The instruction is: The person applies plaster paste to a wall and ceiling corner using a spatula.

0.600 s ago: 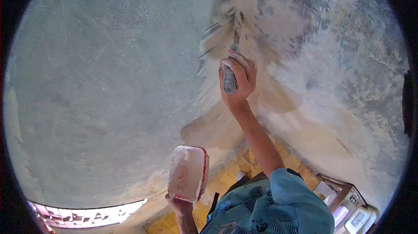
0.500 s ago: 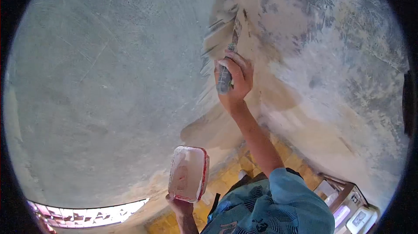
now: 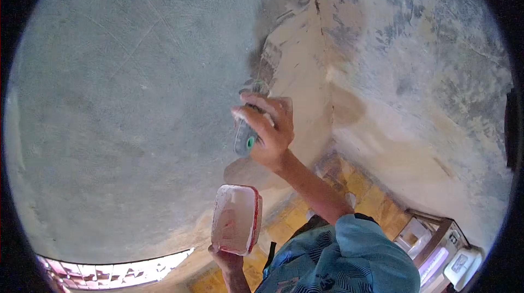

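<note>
My right hand [image 3: 268, 124] is closed round the dark handle of a putty knife [image 3: 244, 139], which has a green-rimmed hole at its end. The blade points up and lies at the wall, left of the corner, where a band of beige plaster [image 3: 297, 55] runs beside the grey surface. Low in the view, my left hand [image 3: 226, 260] grips the bottom end of a rectangular white tub [image 3: 233, 219] with a red rim. Pale, whitish material coats the inside of the tub.
Grey-blue wall [image 3: 120, 107] fills the left, and a patchy wall [image 3: 415, 75] stands on the right. Yellowish floor tiles [image 3: 355, 181] show below the corner. A shelf-like frame [image 3: 436, 244] with white items is at lower right, a bright barred opening [image 3: 114, 272] at lower left.
My right hand has moved down and left with the putty knife, away from the corner. More beige plaster shows beside the corner. My left hand and the tub are almost unmoved.
</note>
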### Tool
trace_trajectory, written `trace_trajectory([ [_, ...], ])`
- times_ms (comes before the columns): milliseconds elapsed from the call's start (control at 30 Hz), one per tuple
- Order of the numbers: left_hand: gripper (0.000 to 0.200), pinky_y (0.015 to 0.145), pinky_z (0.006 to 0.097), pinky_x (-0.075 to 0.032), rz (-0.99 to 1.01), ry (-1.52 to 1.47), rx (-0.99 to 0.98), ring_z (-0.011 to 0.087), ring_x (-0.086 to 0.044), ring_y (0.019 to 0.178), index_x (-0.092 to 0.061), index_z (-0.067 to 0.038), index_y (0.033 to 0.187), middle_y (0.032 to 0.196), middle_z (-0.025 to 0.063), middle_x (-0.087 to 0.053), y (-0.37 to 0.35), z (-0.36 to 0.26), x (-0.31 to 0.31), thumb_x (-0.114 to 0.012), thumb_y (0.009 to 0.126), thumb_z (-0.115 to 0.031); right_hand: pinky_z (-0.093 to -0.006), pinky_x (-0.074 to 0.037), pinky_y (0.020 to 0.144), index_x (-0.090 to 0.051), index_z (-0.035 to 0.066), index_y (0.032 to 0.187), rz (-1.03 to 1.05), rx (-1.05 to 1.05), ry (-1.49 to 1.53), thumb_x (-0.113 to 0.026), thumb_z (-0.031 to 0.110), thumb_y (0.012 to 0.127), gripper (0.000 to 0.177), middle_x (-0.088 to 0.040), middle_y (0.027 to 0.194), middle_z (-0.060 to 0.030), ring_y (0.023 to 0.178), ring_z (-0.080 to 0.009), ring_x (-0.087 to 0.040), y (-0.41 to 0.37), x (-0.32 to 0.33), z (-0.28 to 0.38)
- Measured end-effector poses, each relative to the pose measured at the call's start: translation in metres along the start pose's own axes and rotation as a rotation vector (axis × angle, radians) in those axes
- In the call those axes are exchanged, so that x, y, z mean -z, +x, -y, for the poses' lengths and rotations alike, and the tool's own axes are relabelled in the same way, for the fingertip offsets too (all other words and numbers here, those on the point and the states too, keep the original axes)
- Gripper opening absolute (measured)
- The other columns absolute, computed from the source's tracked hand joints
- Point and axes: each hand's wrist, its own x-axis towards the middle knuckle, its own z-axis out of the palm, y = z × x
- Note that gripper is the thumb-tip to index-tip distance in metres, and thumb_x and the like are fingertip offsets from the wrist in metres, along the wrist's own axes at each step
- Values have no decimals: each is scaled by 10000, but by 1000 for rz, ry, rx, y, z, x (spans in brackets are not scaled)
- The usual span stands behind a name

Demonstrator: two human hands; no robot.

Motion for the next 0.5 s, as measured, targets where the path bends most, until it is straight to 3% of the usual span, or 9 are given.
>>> trace_trajectory([
  [67, 694, 919, 487, -465, 11, 6, 17, 337, -514, 1137, -421, 1, 1315, 1254, 158, -509, 2, -7, 7, -485, 774, -430, -384, -409, 766, -655, 144, 1021, -12, 6, -16, -700, 52, 636, 399, -639, 1097, -94, 859, -245, -614, 2, 6, 12],
  [233, 686, 928, 497, -456, 23, 36, 22, 345, -506, 1144, -421, -3, 1314, 1265, 157, -501, 1, -12, -2, -470, 783, -434, -362, -457, 790, -657, 75, 883, -211, -13, -194, -715, -11, 681, 227, -645, 973, -130, 897, -277, -589, 15, 33, -9],
  [300, 672, 930, 500, -452, 18, 38, 30, 346, -505, 1145, -428, -13, 1311, 1266, 155, -498, -2, -12, -3, -455, 793, -439, -368, -464, 807, -638, 61, 899, -269, -37, -221, -713, -45, 675, 258, -641, 981, -149, 921, -286, -594, 25, 38, -38],
  [400, 668, 930, 502, -450, 7, 39, 41, 346, -505, 1143, -436, -24, 1307, 1267, 153, -494, -2, -10, 0, -441, 799, -457, -362, -458, 783, -658, 96, 910, -370, -27, -192, -718, -13, 685, 257, -644, 1017, -100, 893, -285, -592, 26, 29, -82],
  [500, 689, 923, 505, -453, -26, 59, 58, 347, -504, 1142, -435, -19, 1306, 1271, 156, -490, -4, -7, 7, -448, 791, -475, -368, -463, 780, -648, 87, 921, -338, -4, -223, -721, -21, 680, 274, -641, 1022, -108, 892, -289, -594, 30, 28, -100],
])
